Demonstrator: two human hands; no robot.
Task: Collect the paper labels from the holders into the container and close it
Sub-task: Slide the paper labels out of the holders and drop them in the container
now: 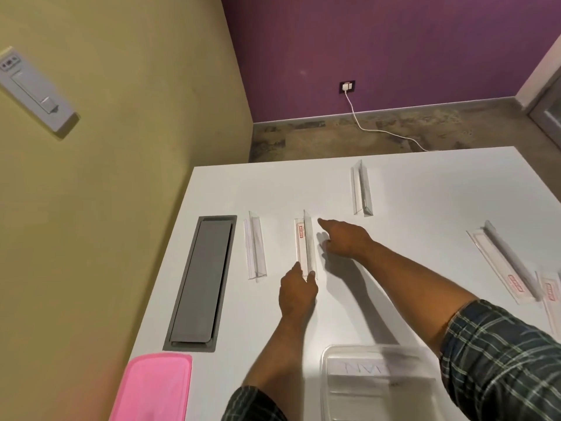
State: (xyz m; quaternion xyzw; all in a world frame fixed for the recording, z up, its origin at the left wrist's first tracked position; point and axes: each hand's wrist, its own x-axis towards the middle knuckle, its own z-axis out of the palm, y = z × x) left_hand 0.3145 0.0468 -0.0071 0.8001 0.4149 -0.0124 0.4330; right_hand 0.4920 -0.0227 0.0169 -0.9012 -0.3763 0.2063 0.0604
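Several clear plastic holders lie on the white table (425,189). My left hand (297,291) pinches the near end of the middle holder (309,238), which carries a paper label (300,238) with red print. My right hand (344,238) lies just right of that holder, index finger stretched toward its far end, holding nothing. A clear container (331,387) stands open at the near edge with a white paper inside. Its pink lid (151,387) lies at the near left. Two holders at the right, one (510,264) and another (551,294), also show red-printed labels.
A holder (255,247) left of the middle one and a holder (361,189) farther back look bare. A grey cable hatch (200,281) is set into the table's left side. The wall runs close along the left edge.
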